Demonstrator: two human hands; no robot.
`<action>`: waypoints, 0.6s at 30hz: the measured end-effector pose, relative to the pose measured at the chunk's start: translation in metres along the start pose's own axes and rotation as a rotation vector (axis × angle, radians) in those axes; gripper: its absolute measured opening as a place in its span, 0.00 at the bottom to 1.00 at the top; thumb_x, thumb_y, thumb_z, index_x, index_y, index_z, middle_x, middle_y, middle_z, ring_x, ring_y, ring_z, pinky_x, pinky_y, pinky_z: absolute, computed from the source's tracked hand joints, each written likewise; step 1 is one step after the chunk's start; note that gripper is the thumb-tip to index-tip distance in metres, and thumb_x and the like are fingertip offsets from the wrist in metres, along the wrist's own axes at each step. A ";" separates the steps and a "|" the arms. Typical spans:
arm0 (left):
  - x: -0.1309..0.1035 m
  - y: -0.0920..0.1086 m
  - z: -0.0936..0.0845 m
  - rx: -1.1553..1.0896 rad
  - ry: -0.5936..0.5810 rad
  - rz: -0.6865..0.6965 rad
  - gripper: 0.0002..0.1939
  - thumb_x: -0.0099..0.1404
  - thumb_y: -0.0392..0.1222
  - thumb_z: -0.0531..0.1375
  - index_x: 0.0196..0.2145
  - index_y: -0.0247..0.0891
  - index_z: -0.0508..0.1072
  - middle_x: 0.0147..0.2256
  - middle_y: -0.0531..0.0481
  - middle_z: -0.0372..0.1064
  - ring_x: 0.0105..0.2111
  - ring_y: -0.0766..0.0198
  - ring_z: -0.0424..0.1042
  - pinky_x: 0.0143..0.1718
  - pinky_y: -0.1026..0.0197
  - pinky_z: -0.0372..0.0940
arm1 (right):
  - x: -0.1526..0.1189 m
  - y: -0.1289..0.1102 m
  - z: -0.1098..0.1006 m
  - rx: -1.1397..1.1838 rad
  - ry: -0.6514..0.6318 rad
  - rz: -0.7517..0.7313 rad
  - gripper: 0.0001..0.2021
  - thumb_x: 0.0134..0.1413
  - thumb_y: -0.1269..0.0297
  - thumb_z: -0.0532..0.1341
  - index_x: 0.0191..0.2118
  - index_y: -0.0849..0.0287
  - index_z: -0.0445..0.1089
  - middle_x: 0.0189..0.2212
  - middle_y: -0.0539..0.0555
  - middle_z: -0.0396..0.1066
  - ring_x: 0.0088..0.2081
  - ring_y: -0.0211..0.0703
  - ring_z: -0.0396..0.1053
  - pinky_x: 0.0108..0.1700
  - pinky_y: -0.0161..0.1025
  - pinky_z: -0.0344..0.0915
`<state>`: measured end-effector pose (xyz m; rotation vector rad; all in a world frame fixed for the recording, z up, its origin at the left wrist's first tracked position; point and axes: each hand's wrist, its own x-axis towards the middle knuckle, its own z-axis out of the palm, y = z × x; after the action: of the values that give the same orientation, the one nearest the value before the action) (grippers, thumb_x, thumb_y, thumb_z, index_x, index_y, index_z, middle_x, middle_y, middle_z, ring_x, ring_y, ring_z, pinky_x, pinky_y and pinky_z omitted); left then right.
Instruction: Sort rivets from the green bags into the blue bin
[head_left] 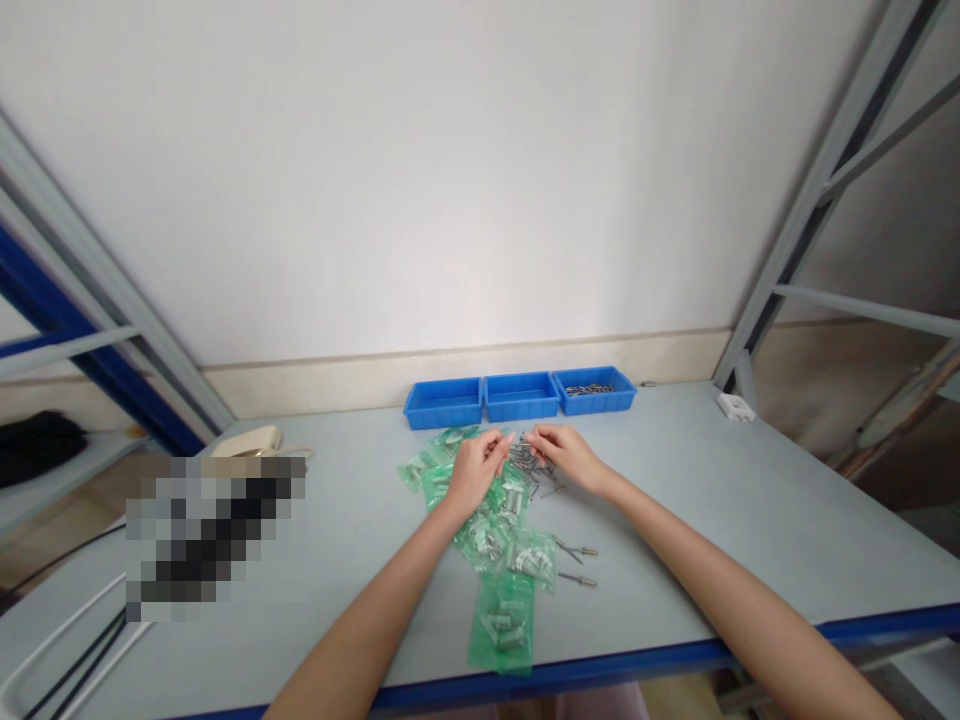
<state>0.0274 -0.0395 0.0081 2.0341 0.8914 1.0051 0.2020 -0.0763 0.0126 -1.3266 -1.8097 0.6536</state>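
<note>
My left hand [480, 468] is closed in a pinch above several green plastic bags [502, 625] that hold small pale parts. Close beside it on the right, my right hand [562, 455] also pinches, its fingertips over a loose pile of metal pins [534, 468]. Something small and thin shows between the two hands, too small to make out. A few more metal pins [577, 580] lie on the table to the right of the bags.
Three blue trays stand in a row by the wall; the right tray [596, 405] holds metal pins, while the left [444, 418] and middle [521, 411] show none. A white block [735, 407] sits far right. Cables and a blurred object are at the left.
</note>
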 end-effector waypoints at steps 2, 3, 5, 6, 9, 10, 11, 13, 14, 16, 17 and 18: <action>0.001 -0.002 0.001 -0.015 0.012 0.006 0.18 0.62 0.52 0.52 0.22 0.37 0.62 0.13 0.59 0.54 0.15 0.70 0.55 0.21 0.67 0.52 | 0.001 0.003 0.001 0.051 -0.022 0.016 0.18 0.58 0.53 0.50 0.25 0.61 0.65 0.18 0.48 0.65 0.21 0.34 0.59 0.26 0.32 0.54; 0.001 -0.003 0.001 -0.022 0.021 0.008 0.16 0.62 0.51 0.53 0.23 0.37 0.63 0.13 0.59 0.55 0.15 0.70 0.55 0.21 0.67 0.52 | 0.001 0.004 0.001 0.070 -0.037 0.024 0.18 0.58 0.53 0.51 0.26 0.61 0.65 0.18 0.48 0.65 0.20 0.34 0.59 0.25 0.32 0.54; 0.002 -0.005 0.002 -0.034 0.042 0.008 0.14 0.61 0.51 0.54 0.25 0.37 0.65 0.13 0.60 0.55 0.15 0.70 0.56 0.21 0.67 0.52 | 0.002 0.006 0.002 0.092 -0.056 0.031 0.17 0.56 0.53 0.52 0.27 0.61 0.66 0.18 0.47 0.65 0.19 0.34 0.58 0.24 0.32 0.54; 0.002 -0.006 0.002 -0.038 0.053 0.006 0.14 0.60 0.51 0.55 0.26 0.37 0.66 0.13 0.60 0.55 0.15 0.70 0.56 0.21 0.67 0.52 | 0.002 0.007 0.002 0.096 -0.052 0.030 0.16 0.55 0.53 0.53 0.28 0.61 0.66 0.18 0.47 0.65 0.19 0.34 0.58 0.24 0.31 0.54; 0.002 -0.007 0.002 -0.050 0.074 -0.001 0.14 0.59 0.52 0.57 0.27 0.38 0.66 0.13 0.60 0.56 0.15 0.70 0.57 0.20 0.67 0.52 | 0.002 0.007 0.002 0.097 -0.005 0.018 0.14 0.53 0.53 0.56 0.30 0.61 0.67 0.19 0.47 0.66 0.20 0.34 0.58 0.24 0.31 0.53; 0.002 -0.006 0.002 -0.054 0.075 -0.002 0.14 0.58 0.52 0.57 0.27 0.38 0.66 0.13 0.59 0.56 0.15 0.70 0.57 0.20 0.67 0.52 | 0.002 0.006 0.002 0.089 0.008 0.015 0.14 0.54 0.53 0.55 0.30 0.60 0.66 0.19 0.47 0.65 0.20 0.34 0.57 0.24 0.31 0.52; 0.001 -0.005 0.002 -0.055 0.071 -0.001 0.15 0.59 0.52 0.57 0.25 0.37 0.65 0.13 0.59 0.56 0.15 0.70 0.57 0.20 0.67 0.52 | 0.001 0.005 0.002 0.077 0.016 0.013 0.15 0.54 0.53 0.55 0.29 0.60 0.66 0.18 0.47 0.64 0.20 0.34 0.57 0.24 0.31 0.52; 0.000 -0.003 0.002 -0.053 0.056 0.002 0.17 0.60 0.53 0.55 0.22 0.37 0.64 0.13 0.59 0.55 0.15 0.70 0.56 0.21 0.67 0.52 | 0.001 0.002 0.002 0.047 0.024 0.008 0.18 0.57 0.52 0.52 0.24 0.60 0.64 0.17 0.47 0.62 0.20 0.34 0.56 0.25 0.32 0.52; 0.000 -0.002 0.002 -0.051 0.046 0.004 0.18 0.60 0.53 0.55 0.21 0.37 0.63 0.13 0.59 0.55 0.15 0.70 0.56 0.21 0.67 0.53 | 0.000 0.001 0.002 0.034 0.027 0.005 0.20 0.58 0.52 0.50 0.22 0.60 0.63 0.16 0.47 0.61 0.20 0.34 0.56 0.25 0.32 0.52; -0.001 -0.001 0.002 -0.052 0.026 0.005 0.19 0.61 0.54 0.53 0.21 0.37 0.63 0.12 0.59 0.54 0.15 0.70 0.56 0.21 0.66 0.53 | 0.000 0.000 0.002 0.026 0.027 0.001 0.21 0.59 0.52 0.49 0.20 0.60 0.60 0.15 0.47 0.59 0.20 0.34 0.56 0.25 0.32 0.52; -0.001 -0.001 0.002 -0.055 0.019 0.006 0.19 0.62 0.54 0.53 0.22 0.37 0.64 0.12 0.59 0.54 0.15 0.70 0.56 0.21 0.66 0.53 | 0.000 0.001 0.003 0.033 0.026 0.000 0.21 0.59 0.52 0.49 0.20 0.60 0.60 0.15 0.47 0.59 0.20 0.34 0.56 0.25 0.32 0.52; -0.001 -0.001 0.002 -0.057 0.015 0.006 0.18 0.62 0.53 0.52 0.23 0.37 0.64 0.13 0.59 0.55 0.15 0.70 0.55 0.21 0.66 0.53 | 0.001 0.002 0.003 0.048 0.023 -0.002 0.20 0.58 0.52 0.49 0.21 0.60 0.60 0.16 0.47 0.60 0.20 0.34 0.56 0.25 0.32 0.52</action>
<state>0.0283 -0.0402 0.0055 1.9851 0.8547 1.0393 0.2003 -0.0750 0.0099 -1.2957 -1.7660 0.6747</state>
